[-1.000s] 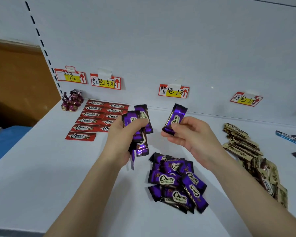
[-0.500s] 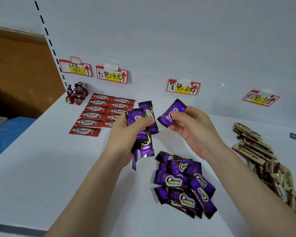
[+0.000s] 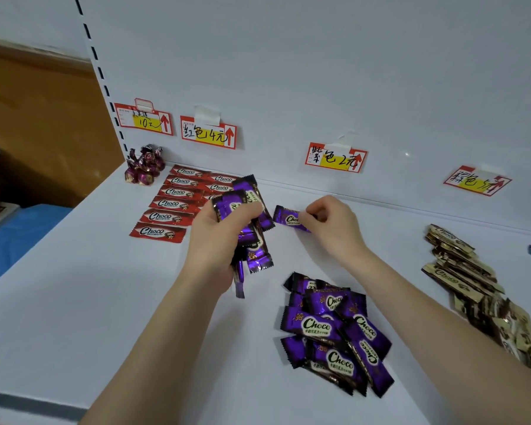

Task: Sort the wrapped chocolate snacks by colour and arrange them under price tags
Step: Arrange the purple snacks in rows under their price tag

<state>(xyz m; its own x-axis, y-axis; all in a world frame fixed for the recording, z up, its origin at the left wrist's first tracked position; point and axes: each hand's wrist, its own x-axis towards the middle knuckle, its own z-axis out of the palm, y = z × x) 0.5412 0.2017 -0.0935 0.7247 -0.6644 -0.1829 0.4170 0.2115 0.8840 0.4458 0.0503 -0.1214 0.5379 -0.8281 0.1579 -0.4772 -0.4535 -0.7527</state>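
Shelf top (image 3: 74,302): white, flat; grey front edge at lower left.
Back panel (image 3: 319,72): white, upright, meets the shelf top along a seam.
Slotted strip (image 3: 100,73): black slots in a row down the panel's left edge.
Wooden board (image 3: 37,124): brown, left of the strip.
Blue surface (image 3: 19,234): lower left, beside the shelf top.

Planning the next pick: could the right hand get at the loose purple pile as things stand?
Probably yes: the purple pile lies uncovered near the right hand, but that hand is pinching one purple snack.
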